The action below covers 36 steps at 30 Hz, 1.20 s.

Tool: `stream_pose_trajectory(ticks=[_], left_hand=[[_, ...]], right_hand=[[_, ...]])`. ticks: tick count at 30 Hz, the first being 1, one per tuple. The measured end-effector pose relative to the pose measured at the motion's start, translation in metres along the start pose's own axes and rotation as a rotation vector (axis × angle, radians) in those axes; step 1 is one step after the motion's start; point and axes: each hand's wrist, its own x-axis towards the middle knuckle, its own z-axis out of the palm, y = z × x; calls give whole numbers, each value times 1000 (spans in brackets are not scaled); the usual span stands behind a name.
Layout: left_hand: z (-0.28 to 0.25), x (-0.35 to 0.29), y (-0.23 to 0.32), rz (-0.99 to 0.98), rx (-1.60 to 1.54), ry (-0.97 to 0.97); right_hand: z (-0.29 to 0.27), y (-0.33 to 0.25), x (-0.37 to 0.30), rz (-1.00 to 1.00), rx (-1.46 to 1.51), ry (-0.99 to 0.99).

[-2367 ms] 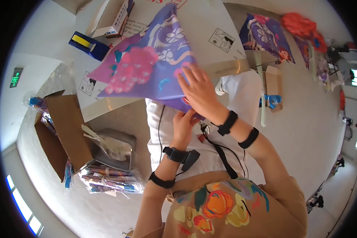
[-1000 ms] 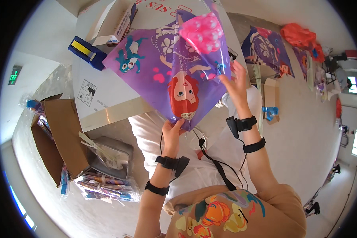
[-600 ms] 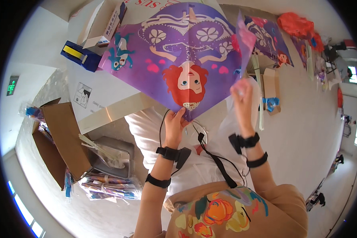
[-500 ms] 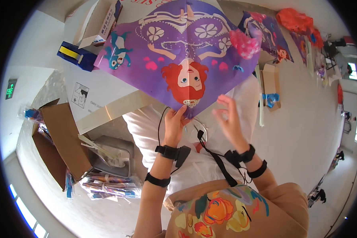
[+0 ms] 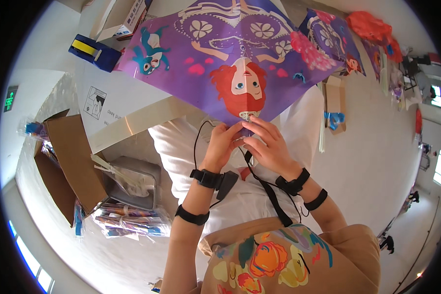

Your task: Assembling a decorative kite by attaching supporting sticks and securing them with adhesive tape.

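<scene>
A purple kite (image 5: 181,88) printed with a red-haired princess spreads in front of me, its pointed corner toward me and a crease running down its middle. My left hand (image 5: 222,145) pinches this near corner from the left side. Against the same corner, my right hand (image 5: 269,147) is closed in from the right, its fingers bent over the tip by the printed crown. The fingertips of both hands nearly meet, and the very tip is hidden between them.
On the white-covered table at left are a blue tape dispenser (image 5: 94,53) and an open carton (image 5: 120,24). Lower left, a cardboard box (image 5: 76,161), a grey bin (image 5: 154,179) and bundled packages (image 5: 130,220) sit. Another kite (image 5: 330,36) and a small box (image 5: 335,98) lie to the right.
My right hand has come in from the right, out of the air, onto the kite's near corner and closed there. The kite has shifted slightly up and right.
</scene>
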Motion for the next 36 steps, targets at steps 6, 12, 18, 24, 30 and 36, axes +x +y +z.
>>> stream_pose_trajectory(ticks=[6, 12, 18, 24, 30, 36], left_hand=[[3, 3, -5, 36, -70, 36], [3, 5, -7, 68, -61, 66], [8, 1, -6, 90, -34, 84], [7, 0, -8, 83, -57, 86], [6, -1, -10, 74, -27, 100], [5, 2, -11, 49, -60, 109]], right_hand=[[-4, -2, 0, 193, 181, 103], [-9, 2, 7, 334, 326, 113], [-4, 7, 12, 384, 360, 96], [2, 7, 11, 390, 327, 106], [6, 9, 10, 381, 279, 107], [10, 16, 6, 384, 220, 91]])
